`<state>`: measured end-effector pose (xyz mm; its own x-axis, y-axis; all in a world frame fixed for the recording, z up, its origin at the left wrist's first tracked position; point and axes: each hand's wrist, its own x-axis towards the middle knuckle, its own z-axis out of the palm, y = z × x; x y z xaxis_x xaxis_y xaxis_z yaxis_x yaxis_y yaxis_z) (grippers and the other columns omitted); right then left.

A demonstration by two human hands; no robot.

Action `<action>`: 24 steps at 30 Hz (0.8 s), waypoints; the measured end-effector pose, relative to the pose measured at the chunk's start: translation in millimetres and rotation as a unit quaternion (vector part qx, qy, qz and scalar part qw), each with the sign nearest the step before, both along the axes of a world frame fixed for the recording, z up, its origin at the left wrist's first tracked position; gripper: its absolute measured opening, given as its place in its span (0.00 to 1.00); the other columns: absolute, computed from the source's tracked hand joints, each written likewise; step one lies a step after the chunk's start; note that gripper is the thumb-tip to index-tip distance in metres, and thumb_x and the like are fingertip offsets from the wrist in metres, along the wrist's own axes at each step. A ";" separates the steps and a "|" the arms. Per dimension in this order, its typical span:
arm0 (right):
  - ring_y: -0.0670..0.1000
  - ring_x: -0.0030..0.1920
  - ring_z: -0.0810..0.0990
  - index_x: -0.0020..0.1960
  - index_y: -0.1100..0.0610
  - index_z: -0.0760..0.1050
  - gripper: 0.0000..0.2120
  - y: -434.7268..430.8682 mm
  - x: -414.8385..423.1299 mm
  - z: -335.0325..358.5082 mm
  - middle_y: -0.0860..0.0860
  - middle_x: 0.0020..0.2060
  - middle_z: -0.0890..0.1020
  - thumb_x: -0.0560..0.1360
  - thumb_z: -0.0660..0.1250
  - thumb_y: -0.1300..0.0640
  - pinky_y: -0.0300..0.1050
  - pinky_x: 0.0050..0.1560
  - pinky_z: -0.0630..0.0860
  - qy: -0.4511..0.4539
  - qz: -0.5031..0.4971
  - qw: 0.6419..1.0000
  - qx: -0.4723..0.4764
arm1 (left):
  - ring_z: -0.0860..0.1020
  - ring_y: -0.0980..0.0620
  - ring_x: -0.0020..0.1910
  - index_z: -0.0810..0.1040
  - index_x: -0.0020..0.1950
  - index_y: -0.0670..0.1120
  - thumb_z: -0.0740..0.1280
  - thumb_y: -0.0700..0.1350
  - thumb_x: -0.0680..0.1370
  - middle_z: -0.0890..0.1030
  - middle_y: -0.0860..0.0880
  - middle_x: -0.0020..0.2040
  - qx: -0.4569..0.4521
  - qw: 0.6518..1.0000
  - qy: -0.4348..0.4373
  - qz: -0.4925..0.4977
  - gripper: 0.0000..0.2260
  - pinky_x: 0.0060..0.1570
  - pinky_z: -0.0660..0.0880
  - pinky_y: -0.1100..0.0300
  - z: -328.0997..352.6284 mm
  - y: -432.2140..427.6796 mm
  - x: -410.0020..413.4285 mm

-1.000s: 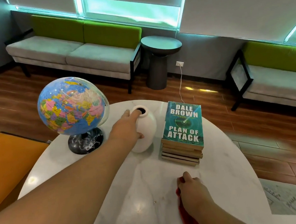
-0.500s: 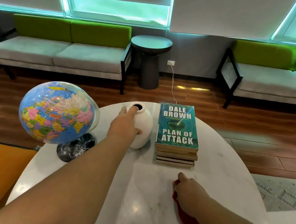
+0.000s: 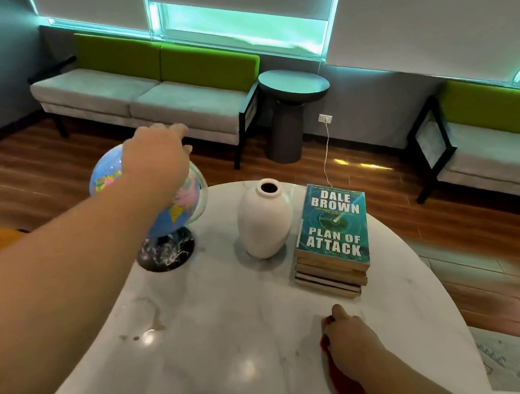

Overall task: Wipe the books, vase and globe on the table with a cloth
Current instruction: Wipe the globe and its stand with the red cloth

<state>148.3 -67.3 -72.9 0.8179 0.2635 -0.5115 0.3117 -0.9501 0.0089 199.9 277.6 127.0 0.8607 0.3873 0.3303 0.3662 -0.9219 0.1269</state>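
writing: on the top book (image 3: 335,224) we read "DALE BROWN" and "PLAN OF ATTACK" on a teal cover; the fine print is too small for us to read
books (image 3: 332,272): a flat stack of paperbacks on the far right part of the white marble table (image 3: 234,334), just beside the vase
vase (image 3: 266,222): white and upright, between the globe and the books; neither hand touches it
globe (image 3: 185,204): on a black marbled base (image 3: 166,251) at the table's far left edge
left hand (image 3: 155,156): lies over the top of the globe; the fingers are blurred, so we cannot tell whether it grips or only rests
right hand (image 3: 350,338): at the near right of the table with its fingers curled on the red cloth (image 3: 344,387); near the books but not touching them
hands: well apart, with the vase and books lying between them
background: we see a grey and green sofa (image 3: 145,96), a dark round side table (image 3: 293,87) and a wall outlet (image 3: 325,118) with a white cable (image 3: 327,154)
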 end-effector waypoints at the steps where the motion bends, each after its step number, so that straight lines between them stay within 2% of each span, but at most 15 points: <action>1: 0.53 0.48 0.73 0.64 0.57 0.70 0.16 0.4 -1.3 1.6 0.53 0.59 0.68 0.77 0.58 0.56 0.47 0.51 0.75 -0.003 0.003 1.000 -0.003 | 0.73 0.37 0.58 0.73 0.66 0.47 0.58 0.52 0.82 0.77 0.40 0.59 0.024 0.997 0.067 0.023 0.16 0.53 0.69 0.47 4.8 5.8 -0.2; 3: 0.54 0.49 0.74 0.65 0.56 0.69 0.17 1.4 -4.0 3.1 0.52 0.58 0.69 0.77 0.58 0.55 0.47 0.49 0.75 -0.007 0.004 1.000 -0.002 | 0.74 0.39 0.56 0.75 0.62 0.46 0.57 0.53 0.82 0.78 0.41 0.56 0.048 0.991 0.120 0.026 0.15 0.54 0.68 0.47 7.5 11.6 -3.1; 5: 0.53 0.49 0.75 0.65 0.55 0.68 0.17 0.9 -6.9 5.4 0.52 0.57 0.69 0.77 0.57 0.54 0.46 0.49 0.76 -0.005 0.003 1.000 0.001 | 0.75 0.40 0.51 0.75 0.58 0.44 0.57 0.52 0.82 0.79 0.41 0.52 0.036 0.993 0.107 0.017 0.15 0.52 0.69 0.47 6.3 12.1 -4.9; 8: 0.54 0.53 0.74 0.67 0.54 0.68 0.17 -1.1 -11.1 8.5 0.52 0.60 0.65 0.78 0.56 0.56 0.48 0.53 0.76 -0.016 0.031 0.999 -0.013 | 0.73 0.42 0.44 0.76 0.55 0.40 0.58 0.53 0.82 0.79 0.40 0.47 0.023 0.996 0.089 0.018 0.17 0.43 0.70 0.51 9.5 6.7 -13.3; 11: 0.55 0.55 0.74 0.67 0.54 0.69 0.17 -3.6 -17.6 11.4 0.52 0.60 0.65 0.79 0.56 0.56 0.48 0.53 0.76 -0.031 0.035 0.999 -0.005 | 0.75 0.41 0.45 0.78 0.54 0.39 0.59 0.50 0.82 0.80 0.40 0.46 0.050 0.993 0.104 0.022 0.16 0.41 0.70 0.53 13.1 4.7 -29.7; 14: 0.55 0.55 0.75 0.67 0.50 0.71 0.18 -8.8 -26.8 12.2 0.52 0.59 0.66 0.78 0.56 0.54 0.48 0.56 0.75 -0.034 0.027 0.998 0.041 | 0.77 0.41 0.48 0.79 0.55 0.42 0.62 0.46 0.80 0.80 0.42 0.47 0.073 0.990 0.115 0.018 0.11 0.44 0.75 0.52 10.8 4.8 -49.2; 17: 0.54 0.57 0.75 0.67 0.45 0.71 0.18 -14.6 -38.9 12.8 0.49 0.59 0.69 0.78 0.57 0.51 0.44 0.58 0.72 -0.030 0.022 0.995 0.093 | 0.77 0.42 0.48 0.80 0.52 0.43 0.63 0.48 0.79 0.81 0.43 0.45 0.033 0.995 0.088 -0.019 0.10 0.44 0.72 0.53 6.7 1.5 -78.7; 20: 0.49 0.60 0.74 0.68 0.45 0.71 0.18 -15.4 -53.9 15.0 0.47 0.63 0.70 0.79 0.58 0.52 0.37 0.60 0.67 -0.018 0.026 0.990 0.140 | 0.74 0.46 0.43 0.82 0.51 0.46 0.66 0.50 0.77 0.81 0.46 0.43 -0.015 0.997 0.048 -0.066 0.09 0.43 0.70 0.56 4.4 -8.9 -114.9; 24: 0.45 0.60 0.72 0.69 0.44 0.70 0.20 -10.7 -72.4 24.0 0.42 0.57 0.69 0.79 0.60 0.55 0.31 0.62 0.62 -0.002 0.006 0.973 0.229 | 0.77 0.46 0.46 0.82 0.51 0.48 0.66 0.49 0.77 0.82 0.47 0.44 -0.028 0.989 0.043 -0.142 0.08 0.45 0.70 0.56 2.3 -32.5 -159.6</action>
<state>75.9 -78.0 -48.9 0.8153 0.4727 -0.3344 0.3237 -0.8510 -0.4136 40.3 245.1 129.3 0.9612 0.1416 0.2367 0.1053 -0.9816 0.1595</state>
